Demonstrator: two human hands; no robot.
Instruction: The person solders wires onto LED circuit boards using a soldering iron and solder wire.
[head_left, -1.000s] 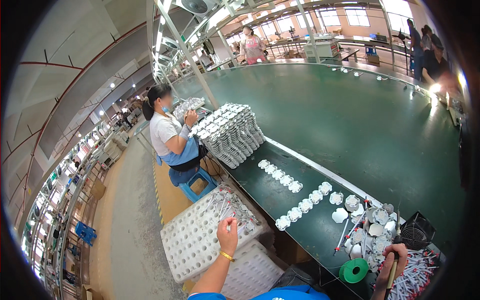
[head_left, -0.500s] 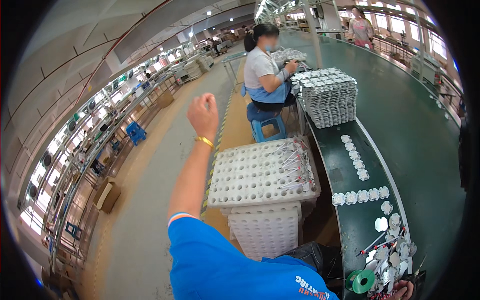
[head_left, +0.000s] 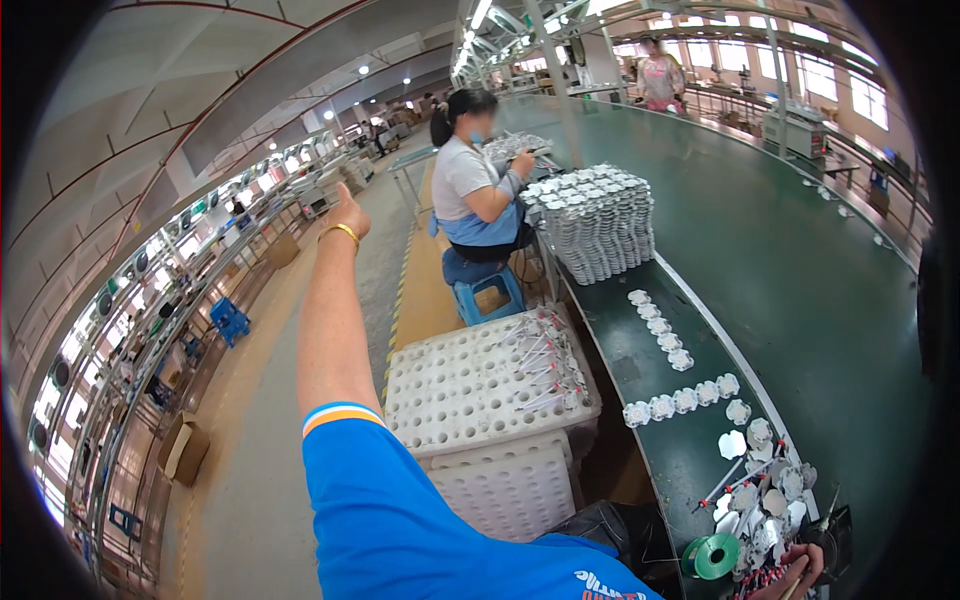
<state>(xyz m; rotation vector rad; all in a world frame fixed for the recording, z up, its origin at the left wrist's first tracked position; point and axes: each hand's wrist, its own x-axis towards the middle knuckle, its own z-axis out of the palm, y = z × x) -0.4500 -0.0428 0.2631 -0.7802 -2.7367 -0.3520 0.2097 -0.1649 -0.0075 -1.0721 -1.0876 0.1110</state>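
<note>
My left hand (head_left: 346, 213) is raised on an outstretched arm, above the aisle floor. One finger points up and the others curl in; no object shows in it. A yellow bracelet (head_left: 340, 233) circles the wrist. At the lower right, my right hand (head_left: 801, 572) is closed beside a heap of silvery scalloped plates (head_left: 772, 505). A thin stick-like thing shows at its fingers, too cut off to name. Close to it are a dark tool with a thin pointed tip (head_left: 832, 507), a green spool of wire (head_left: 711, 556) and red-tipped wires (head_left: 722, 484).
A white foam tray (head_left: 440, 385) with holes bears wired pieces, left of the green bench (head_left: 720, 260). Rows of plates (head_left: 685, 400) and a tall plate stack (head_left: 600, 225) stand on the bench. A co-worker (head_left: 470, 180) sits on a blue stool (head_left: 486, 290) beyond.
The view has turned, so the bench and tray appear further left and lower. My left hand has gone from curled fingers to one finger pointing up. More of my right hand shows.
</note>
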